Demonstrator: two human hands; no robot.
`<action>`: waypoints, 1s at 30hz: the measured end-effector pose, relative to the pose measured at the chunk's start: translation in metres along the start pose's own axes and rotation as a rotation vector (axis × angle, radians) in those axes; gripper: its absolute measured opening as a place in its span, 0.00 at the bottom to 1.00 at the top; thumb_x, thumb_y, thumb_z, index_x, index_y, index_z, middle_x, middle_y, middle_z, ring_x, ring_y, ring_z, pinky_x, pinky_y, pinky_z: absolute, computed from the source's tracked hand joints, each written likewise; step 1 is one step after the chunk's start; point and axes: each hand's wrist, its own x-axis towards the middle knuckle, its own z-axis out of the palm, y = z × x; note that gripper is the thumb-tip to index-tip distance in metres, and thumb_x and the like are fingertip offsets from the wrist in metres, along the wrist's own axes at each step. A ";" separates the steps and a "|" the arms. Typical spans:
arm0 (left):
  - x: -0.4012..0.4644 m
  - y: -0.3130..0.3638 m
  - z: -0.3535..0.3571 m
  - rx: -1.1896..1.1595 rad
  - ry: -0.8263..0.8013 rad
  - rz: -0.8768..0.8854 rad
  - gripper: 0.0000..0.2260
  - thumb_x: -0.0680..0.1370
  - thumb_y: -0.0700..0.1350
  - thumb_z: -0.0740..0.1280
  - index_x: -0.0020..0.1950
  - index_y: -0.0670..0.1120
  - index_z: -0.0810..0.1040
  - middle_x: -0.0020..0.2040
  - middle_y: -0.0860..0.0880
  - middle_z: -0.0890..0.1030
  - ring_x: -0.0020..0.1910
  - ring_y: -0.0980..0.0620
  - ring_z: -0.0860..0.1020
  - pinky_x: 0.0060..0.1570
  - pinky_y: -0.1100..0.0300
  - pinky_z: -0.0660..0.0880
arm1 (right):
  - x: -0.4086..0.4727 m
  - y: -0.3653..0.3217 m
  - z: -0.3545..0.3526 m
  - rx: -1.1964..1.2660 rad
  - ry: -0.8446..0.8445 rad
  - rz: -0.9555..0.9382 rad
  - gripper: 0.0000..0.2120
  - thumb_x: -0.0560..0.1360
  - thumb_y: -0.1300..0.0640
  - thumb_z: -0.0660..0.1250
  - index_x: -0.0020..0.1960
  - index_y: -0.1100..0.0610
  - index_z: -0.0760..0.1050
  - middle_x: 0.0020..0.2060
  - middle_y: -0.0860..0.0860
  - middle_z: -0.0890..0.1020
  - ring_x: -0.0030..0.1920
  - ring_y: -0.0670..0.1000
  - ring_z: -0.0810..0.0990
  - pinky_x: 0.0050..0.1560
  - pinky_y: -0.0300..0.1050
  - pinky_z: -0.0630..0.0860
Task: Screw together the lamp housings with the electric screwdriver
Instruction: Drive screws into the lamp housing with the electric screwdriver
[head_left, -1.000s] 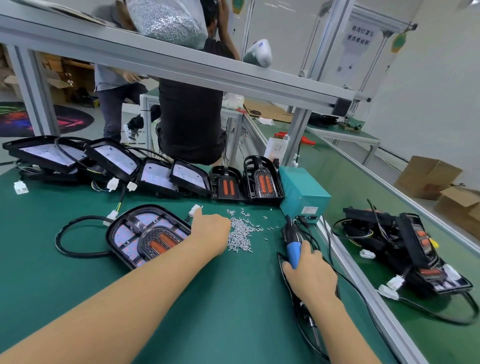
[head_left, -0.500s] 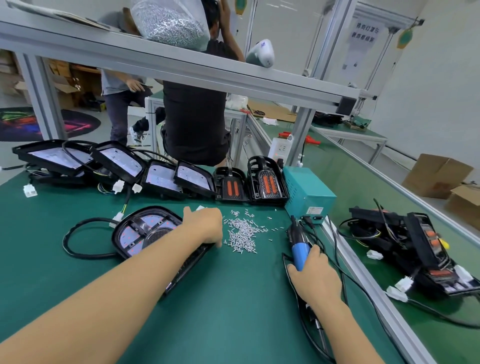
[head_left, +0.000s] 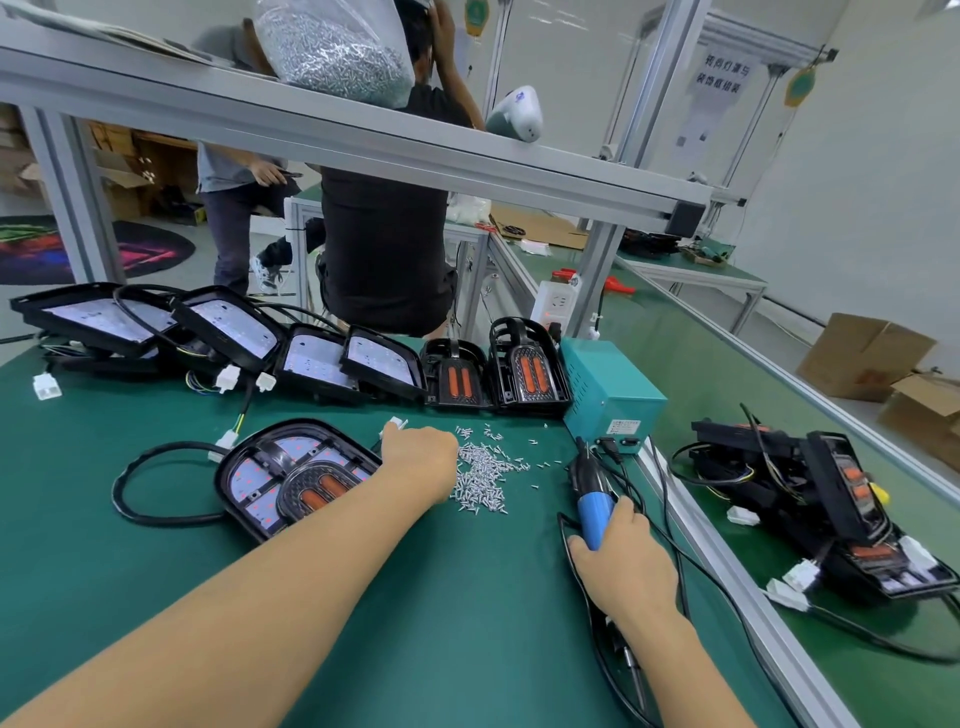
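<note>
A black lamp housing (head_left: 291, 478) with orange lenses and a black cable lies flat on the green mat. My left hand (head_left: 421, 460) sits at its right edge with the fingers curled down over the rim; the fingertips are hidden. Directly right of that hand lies a heap of small silver screws (head_left: 485, 478). My right hand (head_left: 621, 558) grips the blue electric screwdriver (head_left: 592, 501), which lies on the mat with its cord trailing towards me.
A row of lamp housings (head_left: 322, 358) leans along the back of the bench. A teal power box (head_left: 608, 395) stands behind the screwdriver. More housings (head_left: 841, 499) lie beyond the aluminium rail (head_left: 727, 561). A bag of screws (head_left: 337, 52) sits on the overhead shelf. A person (head_left: 384, 249) sits behind the bench.
A second ago my left hand was at the screw heap. It then moved to the housing's edge and tipped it; now the housing lies flat again. My right hand stays on the screwdriver.
</note>
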 end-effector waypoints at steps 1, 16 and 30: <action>-0.001 0.002 0.000 0.008 0.011 0.009 0.13 0.73 0.34 0.62 0.34 0.46 0.63 0.31 0.50 0.67 0.29 0.52 0.64 0.64 0.49 0.59 | 0.000 0.000 0.000 -0.003 0.001 0.000 0.30 0.78 0.42 0.60 0.72 0.59 0.57 0.61 0.54 0.72 0.49 0.54 0.76 0.40 0.44 0.67; -0.037 -0.037 -0.031 -0.939 0.154 0.089 0.05 0.67 0.38 0.71 0.32 0.46 0.82 0.26 0.55 0.80 0.26 0.62 0.75 0.31 0.68 0.72 | 0.024 0.021 -0.040 0.905 -0.238 0.117 0.10 0.70 0.62 0.69 0.49 0.60 0.69 0.32 0.55 0.73 0.29 0.52 0.71 0.30 0.41 0.68; -0.092 -0.089 -0.003 -1.684 0.198 0.039 0.05 0.68 0.35 0.75 0.41 0.44 0.85 0.39 0.43 0.85 0.36 0.55 0.81 0.39 0.71 0.75 | -0.006 -0.073 -0.116 1.971 -0.402 -0.167 0.13 0.64 0.61 0.69 0.48 0.55 0.73 0.29 0.48 0.74 0.26 0.46 0.73 0.28 0.36 0.74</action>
